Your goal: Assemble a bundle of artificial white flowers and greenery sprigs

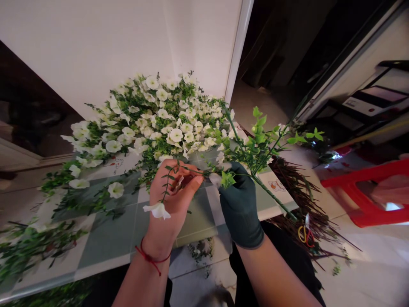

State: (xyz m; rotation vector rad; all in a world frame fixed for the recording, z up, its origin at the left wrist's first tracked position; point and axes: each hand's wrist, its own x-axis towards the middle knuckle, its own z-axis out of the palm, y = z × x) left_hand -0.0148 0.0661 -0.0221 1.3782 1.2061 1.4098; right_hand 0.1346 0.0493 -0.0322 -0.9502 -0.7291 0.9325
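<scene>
My bare left hand (174,192), with a red string at the wrist, pinches a thin green flower stem; a white artificial flower (159,210) dangles from it below the palm. My right hand (239,204), in a dark green glove with pale fingertips, is closed on a thin shoot of a green artificial branch (271,194). The branch's thick stem slants down to the right past the glove, and its leafy tips (260,132) spread above. Between both hands the thin stems meet; whether they are joined there I cannot tell.
A heap of white artificial flowers (175,135) covers the back of the checked table (108,234). Loose greenery (38,247) lies at its left end. Brown sticks (297,183) and scissors (306,234) are at the right. A red stool (367,183) stands beyond them.
</scene>
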